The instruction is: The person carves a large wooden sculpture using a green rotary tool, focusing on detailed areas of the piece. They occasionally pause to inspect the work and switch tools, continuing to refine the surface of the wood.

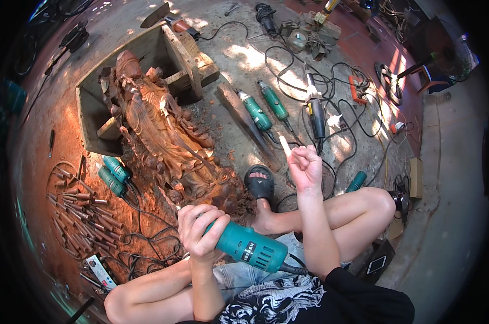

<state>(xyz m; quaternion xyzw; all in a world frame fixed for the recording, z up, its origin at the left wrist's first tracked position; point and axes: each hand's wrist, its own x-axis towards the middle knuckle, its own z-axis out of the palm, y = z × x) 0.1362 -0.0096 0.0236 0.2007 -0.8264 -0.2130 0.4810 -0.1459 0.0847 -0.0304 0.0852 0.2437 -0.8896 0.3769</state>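
Observation:
My left hand [201, 229] is wrapped round the front of a teal electric die grinder [252, 247], held over my lap with its cord trailing to the right. The grinder's tip is hidden by the fingers. My right hand [305, 168] is raised, its index finger stretched out and pale at the end, the other fingers curled; I see nothing in it. Ahead of the left hand, a carved reddish-brown wooden figure [166, 129] lies tilted, its far end resting against a wooden box frame [96, 108]. Its near end reaches almost to my left hand.
Two green grinders [114, 175] and a heap of chisels [85, 218] lie at left amid wood dust. Beyond my right hand are more green grinders [255, 112], a black power tool [316, 116], tangled cords and an orange socket block [358, 89]. A power strip [100, 271] lies near my left knee.

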